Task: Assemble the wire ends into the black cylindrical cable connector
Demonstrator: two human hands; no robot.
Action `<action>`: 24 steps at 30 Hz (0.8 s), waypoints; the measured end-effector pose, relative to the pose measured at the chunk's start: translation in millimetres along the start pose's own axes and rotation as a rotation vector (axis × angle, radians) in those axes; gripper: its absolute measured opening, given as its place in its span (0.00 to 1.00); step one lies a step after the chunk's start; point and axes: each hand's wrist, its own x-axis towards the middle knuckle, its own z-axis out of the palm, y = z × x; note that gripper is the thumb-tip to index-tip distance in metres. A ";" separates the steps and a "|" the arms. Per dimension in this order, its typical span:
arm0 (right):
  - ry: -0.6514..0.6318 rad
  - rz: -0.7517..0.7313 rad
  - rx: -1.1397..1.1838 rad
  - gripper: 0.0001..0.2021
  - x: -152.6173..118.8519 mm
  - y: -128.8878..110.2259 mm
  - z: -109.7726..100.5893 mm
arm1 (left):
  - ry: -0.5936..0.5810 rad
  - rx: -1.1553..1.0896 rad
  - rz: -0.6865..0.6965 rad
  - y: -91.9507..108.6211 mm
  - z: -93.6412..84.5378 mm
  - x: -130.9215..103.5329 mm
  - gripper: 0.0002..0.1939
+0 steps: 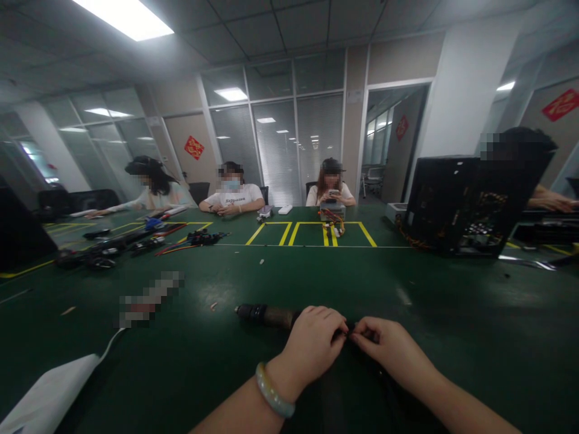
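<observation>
A dark cylindrical tool lies on the green table, its narrow tip pointing left and its right end hidden behind my left hand. My left hand, with a pale bangle on the wrist, is closed at the tool's right end. Close beside it, my right hand is closed too, thumb and forefinger pinched together. The two sets of fingertips nearly meet over something small and dark, which I cannot make out. A dark strand seems to run down below my right hand.
A white box with a cable lies front left. Black cables and parts are spread at the back left. A black computer case stands back right. Several people sit across and beside the table; a power supply is at the far side.
</observation>
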 end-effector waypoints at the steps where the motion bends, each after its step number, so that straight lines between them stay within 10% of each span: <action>1: 0.001 0.004 -0.003 0.07 0.7 0.8 0.4 | -0.001 -0.002 -0.002 -0.4 0.4 0.1 0.06; 24: 0.003 0.024 0.047 0.07 2.7 5.6 2.8 | 0.040 -0.054 -0.013 -3.1 3.7 0.4 0.07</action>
